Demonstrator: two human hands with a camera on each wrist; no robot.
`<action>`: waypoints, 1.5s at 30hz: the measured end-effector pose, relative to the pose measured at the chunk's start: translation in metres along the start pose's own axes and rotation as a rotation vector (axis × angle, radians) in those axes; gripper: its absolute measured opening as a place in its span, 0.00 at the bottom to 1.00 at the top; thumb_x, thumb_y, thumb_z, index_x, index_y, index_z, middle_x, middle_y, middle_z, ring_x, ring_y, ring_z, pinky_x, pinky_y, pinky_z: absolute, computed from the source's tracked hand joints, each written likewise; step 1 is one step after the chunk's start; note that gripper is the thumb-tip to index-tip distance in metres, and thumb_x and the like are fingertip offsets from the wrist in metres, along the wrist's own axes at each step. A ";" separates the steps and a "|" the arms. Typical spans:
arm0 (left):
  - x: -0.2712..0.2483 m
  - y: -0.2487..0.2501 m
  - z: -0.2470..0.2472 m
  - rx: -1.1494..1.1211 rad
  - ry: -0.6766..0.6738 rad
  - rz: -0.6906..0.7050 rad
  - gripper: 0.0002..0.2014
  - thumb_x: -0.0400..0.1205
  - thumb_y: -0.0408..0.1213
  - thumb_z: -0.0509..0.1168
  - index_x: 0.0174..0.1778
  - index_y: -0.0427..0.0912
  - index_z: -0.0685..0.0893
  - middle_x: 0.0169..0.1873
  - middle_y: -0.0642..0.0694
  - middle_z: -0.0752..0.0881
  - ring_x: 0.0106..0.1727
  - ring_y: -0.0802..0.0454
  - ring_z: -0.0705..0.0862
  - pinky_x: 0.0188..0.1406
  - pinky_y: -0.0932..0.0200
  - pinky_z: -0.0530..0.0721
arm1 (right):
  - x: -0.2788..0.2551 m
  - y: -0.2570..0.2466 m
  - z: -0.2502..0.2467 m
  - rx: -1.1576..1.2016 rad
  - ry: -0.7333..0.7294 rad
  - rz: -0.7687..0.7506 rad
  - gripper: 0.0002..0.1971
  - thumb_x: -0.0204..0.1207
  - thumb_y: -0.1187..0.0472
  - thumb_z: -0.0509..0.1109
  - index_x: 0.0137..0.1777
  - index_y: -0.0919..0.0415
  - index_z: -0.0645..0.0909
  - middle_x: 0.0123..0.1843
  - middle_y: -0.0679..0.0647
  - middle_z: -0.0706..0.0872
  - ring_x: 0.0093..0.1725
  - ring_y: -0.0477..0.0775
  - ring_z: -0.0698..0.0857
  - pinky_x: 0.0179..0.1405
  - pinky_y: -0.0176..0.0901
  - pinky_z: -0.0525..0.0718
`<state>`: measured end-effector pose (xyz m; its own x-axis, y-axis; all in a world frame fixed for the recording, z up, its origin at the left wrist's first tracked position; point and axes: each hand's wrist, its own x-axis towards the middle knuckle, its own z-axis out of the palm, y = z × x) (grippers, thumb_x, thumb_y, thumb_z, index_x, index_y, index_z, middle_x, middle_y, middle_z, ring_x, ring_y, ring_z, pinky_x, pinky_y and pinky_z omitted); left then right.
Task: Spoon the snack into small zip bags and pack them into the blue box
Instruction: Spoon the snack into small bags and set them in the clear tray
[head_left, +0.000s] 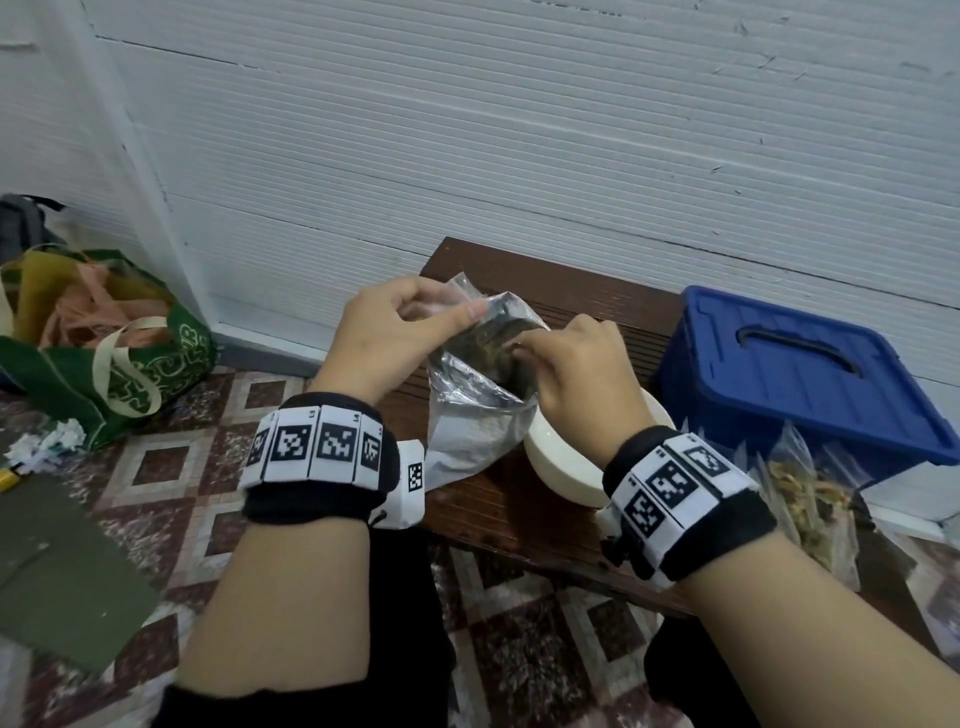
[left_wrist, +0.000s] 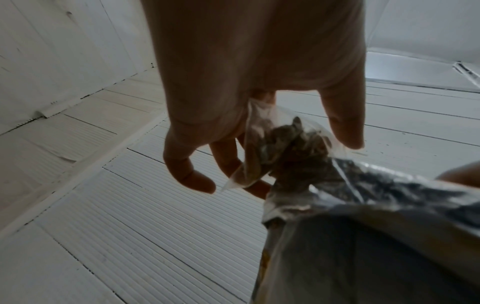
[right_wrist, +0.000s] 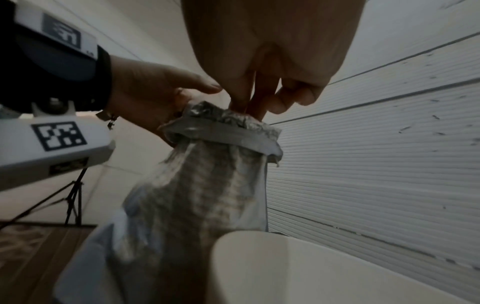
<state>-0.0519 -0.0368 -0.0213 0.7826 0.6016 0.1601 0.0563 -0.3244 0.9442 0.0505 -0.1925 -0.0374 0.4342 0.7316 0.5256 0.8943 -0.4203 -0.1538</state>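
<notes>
Meanwhile, the left hand pinches a small zip bag at the foil snack pouch, apparently for filling, while right-hand fingers dip inside, above a white bowl.

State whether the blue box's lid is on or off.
On. The lid with its handle slot covers the blue box, which stands on the table behind filled zip bags.

A home setting, worked at floor level: patterned floor tiles lie below the hands, a low wooden table beneath them, a white panelled wall beyond, and a green shopping bag to their left.
</notes>
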 end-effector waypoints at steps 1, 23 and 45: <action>0.000 0.000 0.000 0.003 0.001 -0.002 0.12 0.68 0.56 0.76 0.42 0.57 0.86 0.45 0.60 0.89 0.50 0.68 0.84 0.47 0.68 0.79 | 0.000 0.000 0.001 0.018 -0.002 0.028 0.11 0.75 0.61 0.61 0.35 0.58 0.83 0.25 0.46 0.75 0.34 0.56 0.72 0.36 0.43 0.49; 0.000 0.000 -0.004 -0.003 0.097 0.026 0.11 0.72 0.55 0.74 0.44 0.55 0.88 0.42 0.53 0.89 0.45 0.58 0.86 0.46 0.61 0.82 | 0.019 0.024 -0.025 0.579 0.348 0.863 0.14 0.82 0.65 0.59 0.47 0.64 0.88 0.30 0.41 0.82 0.25 0.34 0.77 0.23 0.20 0.70; 0.002 -0.001 -0.006 0.247 -0.056 0.052 0.28 0.59 0.65 0.79 0.53 0.59 0.90 0.45 0.61 0.89 0.56 0.62 0.84 0.67 0.52 0.79 | 0.052 0.030 -0.065 0.601 0.401 0.833 0.15 0.76 0.73 0.58 0.46 0.67 0.88 0.38 0.43 0.84 0.27 0.16 0.73 0.25 0.14 0.69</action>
<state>-0.0541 -0.0313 -0.0204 0.8213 0.5401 0.1839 0.1591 -0.5263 0.8353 0.0927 -0.2021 0.0397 0.9562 0.0673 0.2847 0.2918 -0.2914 -0.9110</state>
